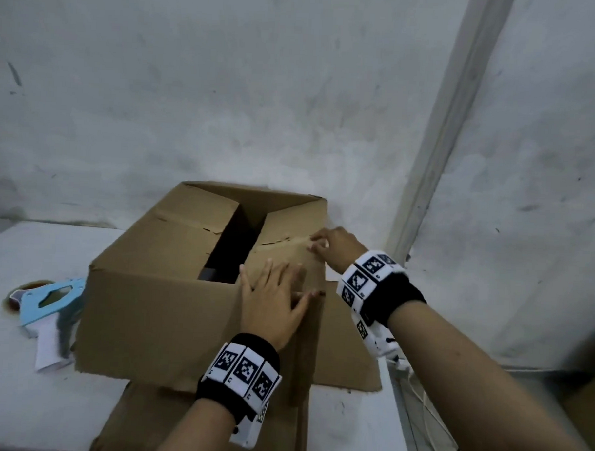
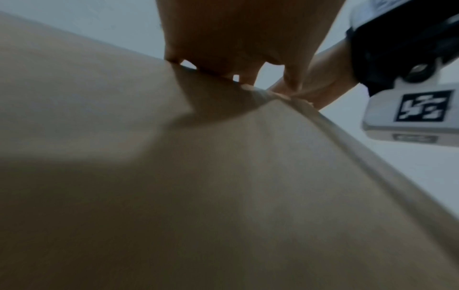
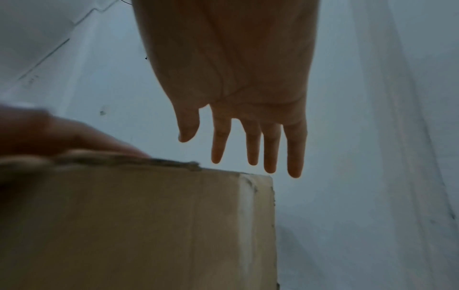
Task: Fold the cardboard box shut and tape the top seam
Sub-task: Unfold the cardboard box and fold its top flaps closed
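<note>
A brown cardboard box (image 1: 159, 239) stands on a white table (image 1: 16, 383). Its top flaps are folded partway in, with a dark gap between them. My left hand (image 1: 269, 292) lies flat with spread fingers on the near right flap, the thumb at the box's right edge. In the left wrist view the left hand (image 2: 223, 49) presses on the cardboard (image 2: 174, 196). My right hand (image 1: 322, 243) is at the box's right top edge. The right wrist view shows the right hand (image 3: 236, 117) with straight fingers just above the box corner (image 3: 255, 186), holding nothing. A light blue tape dispenser (image 1: 47, 299) lies left of the box.
One flap (image 1: 345, 346) sticks out flat on the box's right side. More cardboard (image 1: 137, 423) lies under the box at the near table edge. A grey wall (image 1: 261, 87) stands close behind, with a white upright strip (image 1: 439, 146) to the right. Cables (image 1: 427, 418) hang off the table's right edge.
</note>
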Demonstrator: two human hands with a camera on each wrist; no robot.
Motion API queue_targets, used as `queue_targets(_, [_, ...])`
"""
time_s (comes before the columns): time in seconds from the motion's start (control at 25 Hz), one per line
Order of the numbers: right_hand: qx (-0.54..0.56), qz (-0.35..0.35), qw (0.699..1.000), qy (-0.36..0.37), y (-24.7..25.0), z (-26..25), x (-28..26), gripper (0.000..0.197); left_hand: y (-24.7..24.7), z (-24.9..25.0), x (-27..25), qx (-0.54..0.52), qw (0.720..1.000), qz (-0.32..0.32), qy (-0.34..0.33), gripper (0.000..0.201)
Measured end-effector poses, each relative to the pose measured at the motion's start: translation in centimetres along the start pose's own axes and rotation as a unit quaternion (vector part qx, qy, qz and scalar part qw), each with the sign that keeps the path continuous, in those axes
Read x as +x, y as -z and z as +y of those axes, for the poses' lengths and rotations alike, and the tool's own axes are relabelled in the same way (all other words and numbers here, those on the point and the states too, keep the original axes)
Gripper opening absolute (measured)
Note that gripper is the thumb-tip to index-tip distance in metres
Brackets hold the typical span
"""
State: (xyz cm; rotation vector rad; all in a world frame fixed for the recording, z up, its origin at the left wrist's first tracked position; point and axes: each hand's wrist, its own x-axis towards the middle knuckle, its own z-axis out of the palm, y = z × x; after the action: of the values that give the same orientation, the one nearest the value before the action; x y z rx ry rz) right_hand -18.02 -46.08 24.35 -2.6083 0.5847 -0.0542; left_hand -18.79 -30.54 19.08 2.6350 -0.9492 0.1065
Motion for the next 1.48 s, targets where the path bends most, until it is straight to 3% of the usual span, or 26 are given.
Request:
queue_targets(0.16, [0.007,0.044,0.999,0.013,1.5,3.1,5.1,0.035,-1.1,1.4,0.3,0.009,0.998,0.058,0.033,0.079])
queue_targets(0.24, [0.021,0.044,0.999,0.017,1.5,4.1,7.1,0.035,-1.3,1.5,-0.1,0.006,0.996,0.075,0.044,0.082])
queue_targets(0.6, [0.198,-0.03,0.978,0.061,1.2,7.5,15.8,0.05,-5.0,6.4,1.6,0.042,0.983,0.144,0.108,0.052])
queue_targets(0.68, [0.272,-0.052,0.959,0.057,1.1,7.8,18.0,0.051,-6.0,6.6,1.9,0.03,0.976,0.183,0.113,0.044])
queue_targets(0.76, [0.352,-0.059,0.933,0.044,1.3,7.6,19.8,0.05,-6.5,6.2,2.0,0.025,0.97,0.209,0.125,0.05])
queue_targets(0.84, [0.415,-0.026,0.909,0.034,1.4,7.2,20.7,0.05,-6.8,6.1,2.3,0.034,0.963,0.234,0.133,0.05])
queue_targets(1.04, [0.576,0.051,0.814,0.058,2.3,7.0,20.6,0.06,-7.2,6.5,3.0,0.065,0.948,0.282,0.136,0.049])
queue_targets(1.16, [0.519,0.044,0.832,0.19,1.8,7.4,19.9,0.033,-7.2,6.6,3.2,0.067,0.942,0.297,0.139,0.05])
queue_targets(1.32, [0.323,-0.05,0.872,0.365,0.2,10.7,18.9,0.039,-7.3,6.3,3.5,0.088,0.938,0.3,0.147,0.053])
queue_targets(1.4, [0.183,-0.067,0.901,0.389,0.1,11.6,18.9,0.047,-7.4,6.1,3.6,0.098,0.937,0.3,0.152,0.053])
queue_targets(1.48, [0.061,-0.06,0.923,0.374,0.8,10.9,18.3,0.041,-7.4,6.0,3.7,0.099,0.937,0.297,0.154,0.052])
